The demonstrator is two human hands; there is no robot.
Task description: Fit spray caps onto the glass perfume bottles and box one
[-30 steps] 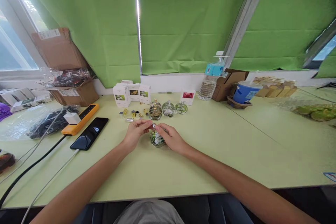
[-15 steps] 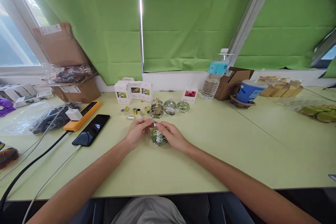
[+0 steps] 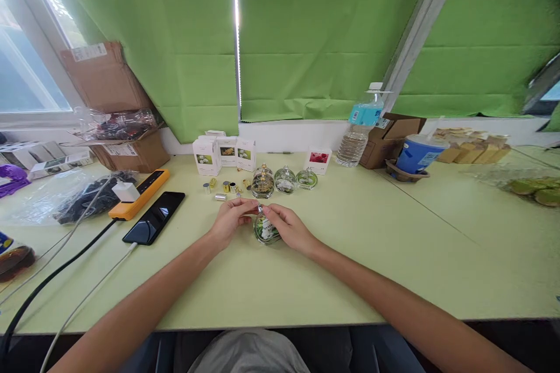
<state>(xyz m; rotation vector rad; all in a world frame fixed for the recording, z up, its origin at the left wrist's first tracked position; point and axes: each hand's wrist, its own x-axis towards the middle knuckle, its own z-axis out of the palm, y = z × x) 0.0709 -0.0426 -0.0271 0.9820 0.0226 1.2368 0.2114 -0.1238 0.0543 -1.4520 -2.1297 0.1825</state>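
Note:
A round glass perfume bottle (image 3: 263,232) with a white-flower and green-leaf print rests on the table in front of me, its silvery neck upward. My right hand (image 3: 289,227) is closed on its right shoulder and neck, covering part of the glass. From the other side, my left hand (image 3: 230,219) pinches at the neck with thumb and forefinger. Just beyond stand a gold-topped perfume bottle (image 3: 262,185), a clear one (image 3: 285,179) and a green-printed one (image 3: 307,179). Several gold and silver caps (image 3: 220,197) lie to their left.
White cartons (image 3: 208,154) and a rose-printed carton (image 3: 318,159) stand behind. On the left are a phone (image 3: 154,218), an orange power strip (image 3: 146,189), cables and a cardboard box (image 3: 131,151). A water bottle (image 3: 352,143) and blue cup (image 3: 419,153) stand right.
Both hands stay on the perfume bottle with almost the same grip. The whole view has shifted slightly; nothing on the table has visibly moved.

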